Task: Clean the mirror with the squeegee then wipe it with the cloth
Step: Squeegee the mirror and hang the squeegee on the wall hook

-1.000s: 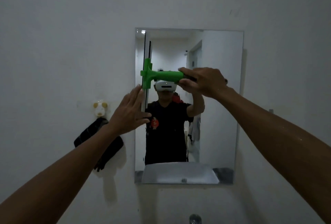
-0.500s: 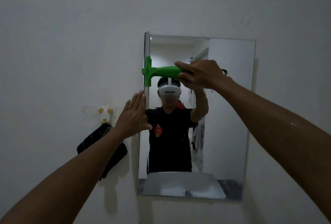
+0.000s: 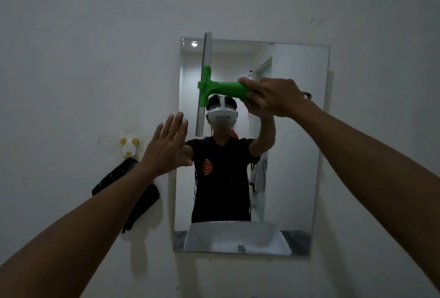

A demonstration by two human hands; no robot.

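The right hand grips a green squeegee, blade upright on the mirror (near its left edge). The left hand, fingers spread, holds nothing

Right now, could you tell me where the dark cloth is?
In the head view, the dark cloth hangs on the wall left of the mirror, under a small animal-shaped hook, partly behind the left forearm.

Right hand fisted in a grip at head height; left hand flat, fingers spread.
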